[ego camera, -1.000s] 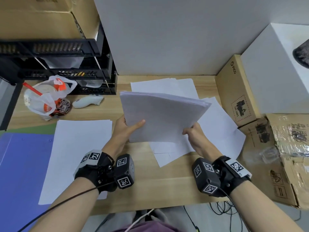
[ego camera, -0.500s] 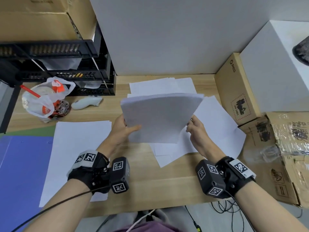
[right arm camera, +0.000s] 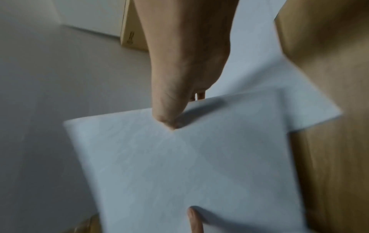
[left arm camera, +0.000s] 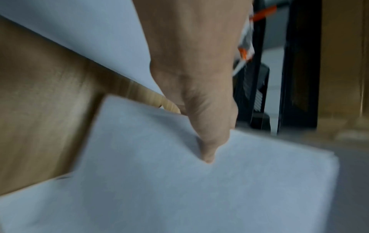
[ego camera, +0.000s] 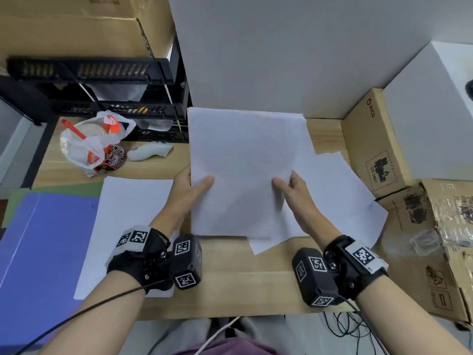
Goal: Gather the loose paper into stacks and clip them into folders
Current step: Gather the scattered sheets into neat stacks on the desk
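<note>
1. Since half a second ago the paper stack [ego camera: 245, 172] has swung from a tilted, edge-on hold to nearly face-on to the head camera, and the right hand has slid in from the side edge onto the front.
2. Head view: left hand [ego camera: 188, 193] pinches the stack's left edge, thumb on the front sheet, fingers hidden behind. Right hand [ego camera: 294, 193] does the same on the right edge. The stack's bottom edge sits right at the desk [ego camera: 230, 285], though I can't tell if it touches. Loose sheets [ego camera: 340, 201] lie under and to the right of it, another sheet [ego camera: 128, 221] lies to the left, overlapping a blue folder [ego camera: 43, 252]. A bagged drink cup [ego camera: 89, 147] and a white controller [ego camera: 151, 152] sit at the back left, cardboard boxes [ego camera: 371, 149] on the right.
3. Left wrist view (blurry): left thumb [left arm camera: 207, 138] is pressed onto the stack [left arm camera: 179, 189], with wood desk behind.
4. Right wrist view: right thumb [right arm camera: 167, 110] is clamped on top of the stack [right arm camera: 189, 165], and a fingertip from the other hand pokes in at the bottom edge.
</note>
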A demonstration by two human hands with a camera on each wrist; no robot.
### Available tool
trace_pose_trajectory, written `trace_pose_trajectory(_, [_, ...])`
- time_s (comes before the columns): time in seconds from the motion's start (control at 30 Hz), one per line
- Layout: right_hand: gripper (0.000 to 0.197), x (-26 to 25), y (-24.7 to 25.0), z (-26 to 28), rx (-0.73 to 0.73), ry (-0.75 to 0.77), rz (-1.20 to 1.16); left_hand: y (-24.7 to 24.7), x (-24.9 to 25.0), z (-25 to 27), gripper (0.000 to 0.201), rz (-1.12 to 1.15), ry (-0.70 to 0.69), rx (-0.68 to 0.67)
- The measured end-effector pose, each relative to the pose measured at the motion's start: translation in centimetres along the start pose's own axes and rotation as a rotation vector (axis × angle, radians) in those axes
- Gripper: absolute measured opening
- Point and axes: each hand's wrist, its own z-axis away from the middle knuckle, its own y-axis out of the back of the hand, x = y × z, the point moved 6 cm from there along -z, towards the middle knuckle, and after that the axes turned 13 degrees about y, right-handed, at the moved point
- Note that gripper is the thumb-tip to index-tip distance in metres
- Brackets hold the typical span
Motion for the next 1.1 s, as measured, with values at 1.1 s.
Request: trace_pose_trajectory(1.1, [0.051, 10.9, 9.5, -0.4, -0.017, -0.338, 0.399, 5.2, -7.7, -0.5, 0.050, -0.286, 0.324, 0.115])
